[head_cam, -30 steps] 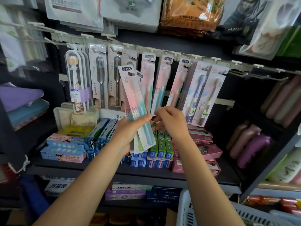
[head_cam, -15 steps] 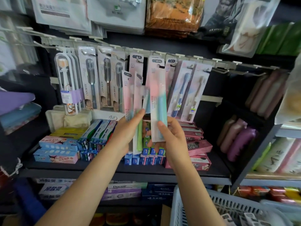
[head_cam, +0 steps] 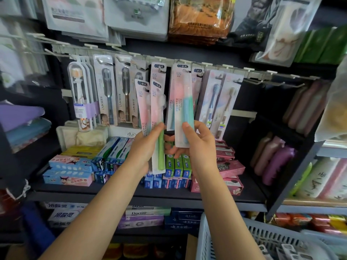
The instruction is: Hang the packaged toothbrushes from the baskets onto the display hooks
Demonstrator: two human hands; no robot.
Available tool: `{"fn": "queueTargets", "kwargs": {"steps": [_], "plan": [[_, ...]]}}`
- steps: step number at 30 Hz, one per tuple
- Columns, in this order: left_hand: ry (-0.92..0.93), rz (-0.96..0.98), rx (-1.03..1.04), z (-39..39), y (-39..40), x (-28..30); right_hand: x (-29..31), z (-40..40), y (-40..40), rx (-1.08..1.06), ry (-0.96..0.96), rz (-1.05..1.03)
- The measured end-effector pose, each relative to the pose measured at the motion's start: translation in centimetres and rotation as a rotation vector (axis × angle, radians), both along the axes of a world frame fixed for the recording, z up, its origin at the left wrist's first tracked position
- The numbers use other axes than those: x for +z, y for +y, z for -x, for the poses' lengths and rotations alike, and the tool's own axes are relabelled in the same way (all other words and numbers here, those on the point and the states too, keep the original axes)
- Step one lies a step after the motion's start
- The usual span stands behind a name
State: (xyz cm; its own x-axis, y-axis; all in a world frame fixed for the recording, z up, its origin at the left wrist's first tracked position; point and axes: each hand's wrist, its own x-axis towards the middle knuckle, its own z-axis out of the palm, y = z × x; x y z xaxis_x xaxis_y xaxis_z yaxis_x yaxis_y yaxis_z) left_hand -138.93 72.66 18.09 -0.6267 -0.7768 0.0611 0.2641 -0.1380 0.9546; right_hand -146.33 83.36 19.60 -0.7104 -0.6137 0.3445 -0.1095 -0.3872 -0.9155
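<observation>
1. Landmark: the hook rail (head_cam: 187, 62), a pale strip of display hooks running across a dark shop wall, sloping down toward the right.
2. Below the rail: hanging toothbrush packs (head_cam: 105, 91), clear cased ones at the left end, pink-carded ones at the right end.
3. Right hand (head_cam: 197, 145), below the rail's middle, grasps one pink-and-teal toothbrush pack (head_cam: 183, 107) by its lower end; the pack's top reaches up to the rail. Cannot tell whether it sits on a hook.
4. Left hand (head_cam: 146, 149), just left of the right hand, clamps a small fan of pink-and-green packs (head_cam: 152, 117), their tops short of the rail.
5. Well below the rail: dark shelf (head_cam: 131, 192) stacked with toothpaste boxes (head_cam: 176, 166).
6. Above the rail: bagged goods (head_cam: 201, 17) hanging.
7. Far below the rail, lower right: a pale slatted basket (head_cam: 253, 239).
</observation>
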Motion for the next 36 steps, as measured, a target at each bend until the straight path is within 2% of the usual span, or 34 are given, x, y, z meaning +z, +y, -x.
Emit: {"fn": "queueTargets", "kwargs": {"steps": [9, 15, 19, 22, 28, 36], "plan": [[0.051, -0.067, 0.012, -0.1, -0.6, -0.3, 1.9, -0.9, 0.1, -0.032, 0.0, -0.016], [0.108, -0.128, -0.005, 0.6, -1.1, -0.7, 3.4, -0.2, -1.0, -0.163, 0.05, -0.052], [0.097, -0.112, 0.014, 1.1, -1.4, -1.1, 2.0, 0.1, -2.9, -0.217, 0.027, -0.096], [0.069, -0.086, 0.004, 1.3, -1.8, -1.4, -0.1, -0.4, -3.5, -0.207, -0.034, -0.038], [0.038, -0.094, 0.038, 1.5, -2.5, -1.7, -1.8, -0.6, -3.7, -0.206, -0.038, 0.059], [-0.009, -0.1, 0.018, 2.5, -3.3, -2.1, -4.1, 1.0, -6.3, -0.165, -0.151, -0.025]]}}
